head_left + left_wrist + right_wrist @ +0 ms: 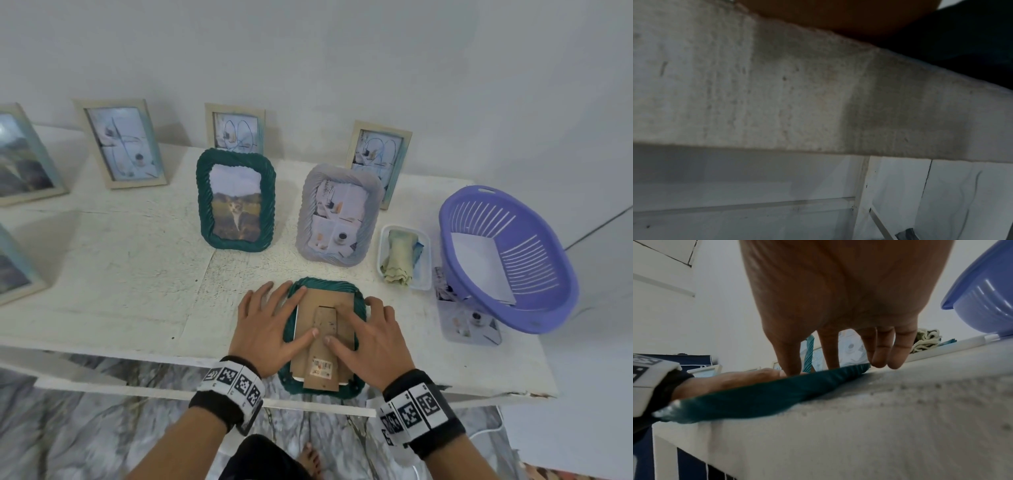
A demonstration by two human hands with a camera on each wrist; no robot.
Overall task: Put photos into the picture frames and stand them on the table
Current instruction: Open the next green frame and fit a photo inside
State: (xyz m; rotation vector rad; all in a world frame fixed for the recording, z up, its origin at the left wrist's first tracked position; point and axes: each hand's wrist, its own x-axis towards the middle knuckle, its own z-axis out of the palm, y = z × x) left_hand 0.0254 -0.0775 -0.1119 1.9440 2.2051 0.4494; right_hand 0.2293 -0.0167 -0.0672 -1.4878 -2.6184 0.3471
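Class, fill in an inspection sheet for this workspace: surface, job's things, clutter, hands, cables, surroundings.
Surface: white table, rough and speckled.
Job's things: green frame face down at the front edge, cardboard back up; standing green frame and grey frame hold photos; loose photos.
Clutter: purple basket; white tray with cloth.
Hands: left hand and right hand press flat on the back.
Cables: nothing seen.
Surroundings: plain wall; marbled floor.
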